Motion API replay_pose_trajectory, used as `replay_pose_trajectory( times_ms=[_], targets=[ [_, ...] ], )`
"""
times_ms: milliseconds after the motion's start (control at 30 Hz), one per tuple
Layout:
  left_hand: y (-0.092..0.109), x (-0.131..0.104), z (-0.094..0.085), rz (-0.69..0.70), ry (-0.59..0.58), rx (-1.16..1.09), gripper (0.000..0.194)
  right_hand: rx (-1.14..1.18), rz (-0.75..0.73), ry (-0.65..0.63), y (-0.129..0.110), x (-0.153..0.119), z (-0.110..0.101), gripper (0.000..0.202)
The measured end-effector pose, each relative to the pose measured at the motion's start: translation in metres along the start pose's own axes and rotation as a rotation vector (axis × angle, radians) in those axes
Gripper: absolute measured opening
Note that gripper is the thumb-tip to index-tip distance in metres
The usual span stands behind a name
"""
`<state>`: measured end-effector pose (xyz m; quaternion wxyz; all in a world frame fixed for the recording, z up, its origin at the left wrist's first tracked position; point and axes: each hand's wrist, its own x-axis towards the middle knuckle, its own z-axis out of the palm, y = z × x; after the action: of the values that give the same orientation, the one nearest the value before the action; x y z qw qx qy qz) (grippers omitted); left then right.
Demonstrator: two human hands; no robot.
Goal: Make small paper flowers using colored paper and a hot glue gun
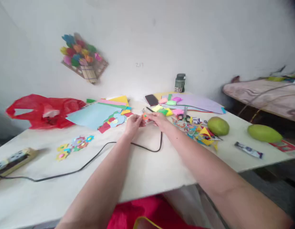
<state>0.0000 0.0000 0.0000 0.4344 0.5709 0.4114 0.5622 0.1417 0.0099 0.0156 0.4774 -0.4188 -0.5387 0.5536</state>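
Note:
Over the middle of the white table [149, 168], both my arms reach forward and my hands come close together. Between them is a small orange paper flower [145, 116] with a green centre. My left hand [133, 124] pinches its left side. The fingers of my right hand [159, 119] close on its right side. Finished-looking paper flowers [77, 146] in several colours lie to the left. Just left of my hands are coloured paper cutouts [114, 121]. Scissors [184, 116] and a heap of paper scraps [202, 135] lie to the right.
A black cable [90, 162] runs from a power strip [16, 160] past my wrists. A red plastic bag [47, 109] sits far left. Two green fruits [218, 126], a glue tube [249, 149], a phone [151, 100] and coloured clay packs [171, 102] are on the right half.

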Motion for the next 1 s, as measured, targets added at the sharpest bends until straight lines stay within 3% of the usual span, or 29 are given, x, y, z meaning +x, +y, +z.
replay_pose_trajectory(
  times_ms=[233,533,833,1000],
  targets=[
    [0.008,-0.008,0.004,-0.052,-0.034,0.017,0.034,-0.064,-0.058,0.085,0.005,0.003,0.001,0.024],
    [0.011,-0.009,0.002,-0.081,-0.054,0.019,0.031,-0.134,-0.14,0.037,0.008,0.006,-0.003,0.023],
    [0.007,-0.004,0.003,-0.054,0.03,0.057,0.029,-0.009,-0.021,-0.047,-0.002,-0.001,-0.005,0.037],
    [0.006,-0.005,0.004,-0.029,0.032,0.084,0.03,-0.042,-0.019,-0.032,0.001,0.001,-0.004,0.032]
  ],
)
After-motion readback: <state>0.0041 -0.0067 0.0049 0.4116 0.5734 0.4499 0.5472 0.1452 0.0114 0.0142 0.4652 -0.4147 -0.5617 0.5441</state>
